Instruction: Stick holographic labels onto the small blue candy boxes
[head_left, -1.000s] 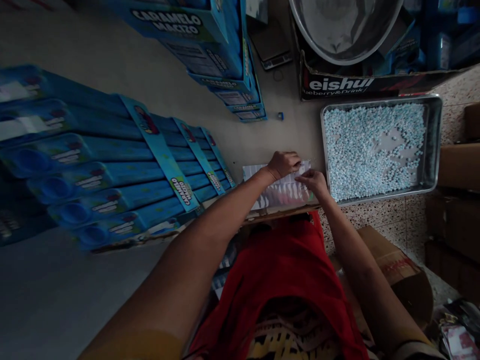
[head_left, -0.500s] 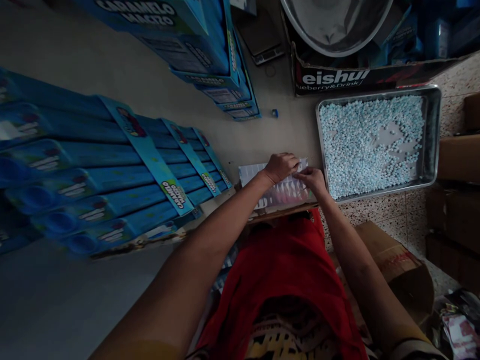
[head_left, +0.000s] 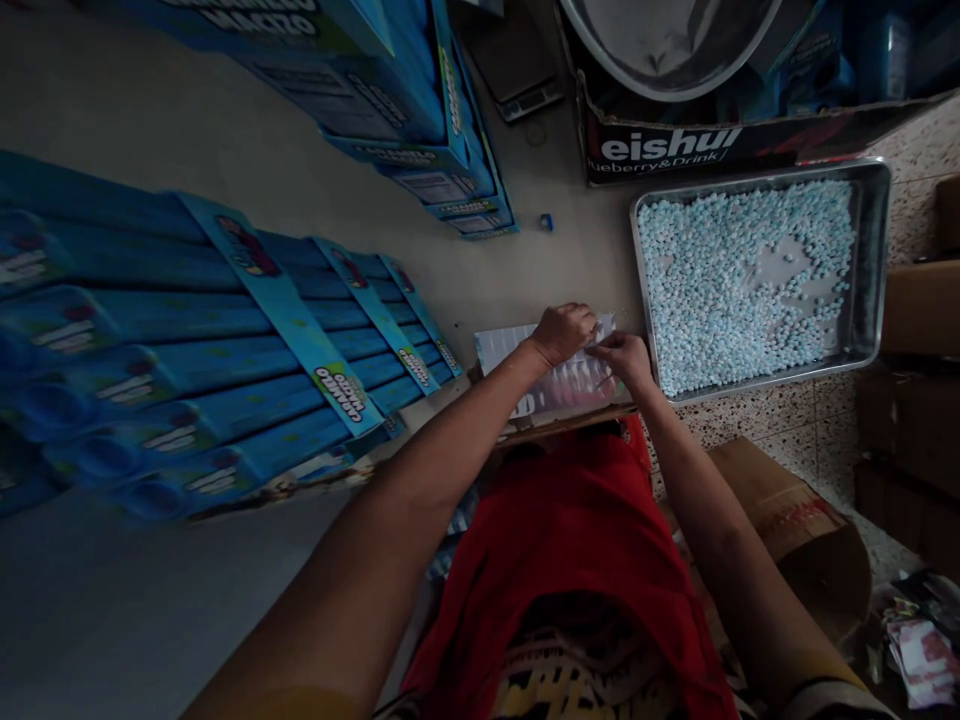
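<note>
A pale, shiny sheet of labels (head_left: 501, 346), marked in rows of small cells, lies at the table's front edge. Reflections and a pinkish patch show on its lower part. My left hand (head_left: 564, 333) rests over the sheet's far right part, its fingers curled and pinching near the corner. Just right of it, my right hand (head_left: 625, 357) has thumb and finger pressed together at the same corner. The fingertips of both hands nearly meet, and the exact bit between them is too small to make out.
Right of my hands stands a metal tray (head_left: 874, 300) of pale blue and white candies. Blue candy packs (head_left: 247, 340) are stacked at left, more boxes (head_left: 360, 110) behind. A metal bowl (head_left: 675, 50) sits on a printed carton (head_left: 675, 150). A small blue piece (head_left: 546, 222) lies mid-table.
The view has shifted slightly. Both hands stay pinched at the same corner of the sheet, with hardly any visible movement.
</note>
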